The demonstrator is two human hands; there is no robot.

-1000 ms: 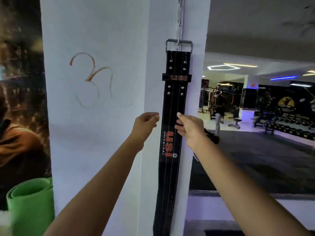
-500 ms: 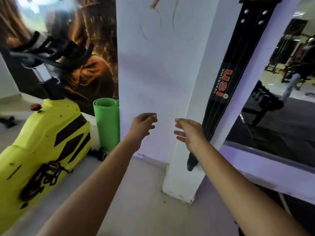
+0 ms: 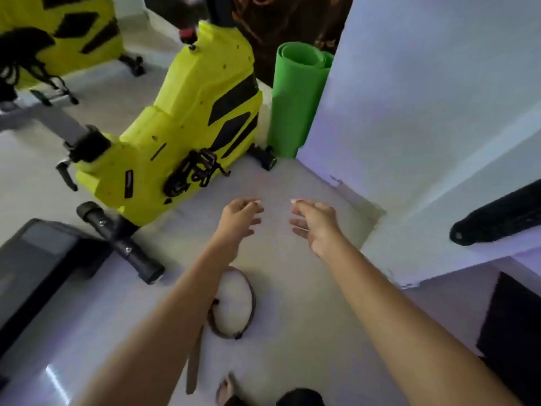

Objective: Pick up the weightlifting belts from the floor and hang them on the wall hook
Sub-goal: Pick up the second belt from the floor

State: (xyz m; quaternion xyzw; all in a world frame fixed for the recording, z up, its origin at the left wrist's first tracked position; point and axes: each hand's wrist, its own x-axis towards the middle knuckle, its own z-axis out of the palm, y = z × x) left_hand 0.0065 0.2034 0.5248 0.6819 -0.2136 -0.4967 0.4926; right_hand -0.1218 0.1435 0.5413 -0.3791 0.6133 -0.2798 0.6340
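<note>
Left hand (image 3: pixel 240 218): held out over the floor (image 3: pixel 307 332), fingers loosely curled and apart, grip holding nothing.
Right hand (image 3: pixel 314 222): just right of the left one, palm turned inward, fingers spread, grip also holding nothing.
Belt on the floor (image 3: pixel 248 303): a brown belt coiled in a loose loop near the person, partly hidden under the left forearm; a flat strap tail runs nearer still.
Hung belt (image 3: pixel 494 218): the rounded black end of a belt lies against the white pillar (image 3: pixel 409 127) at far right; the hook itself is out of view.
How it will handle: it looks like thick leather, so probably stiff enough to keep its curve, fairly light, and not fragile.
Where to take hold: the top of the standing loop seems the easiest pinch; the buckle end cannot be made out here.
Surroundings: a yellow exercise bike (image 3: pixel 187 121) and a rolled green mat (image 3: pixel 295 95) stand far left of the pillar.
</note>
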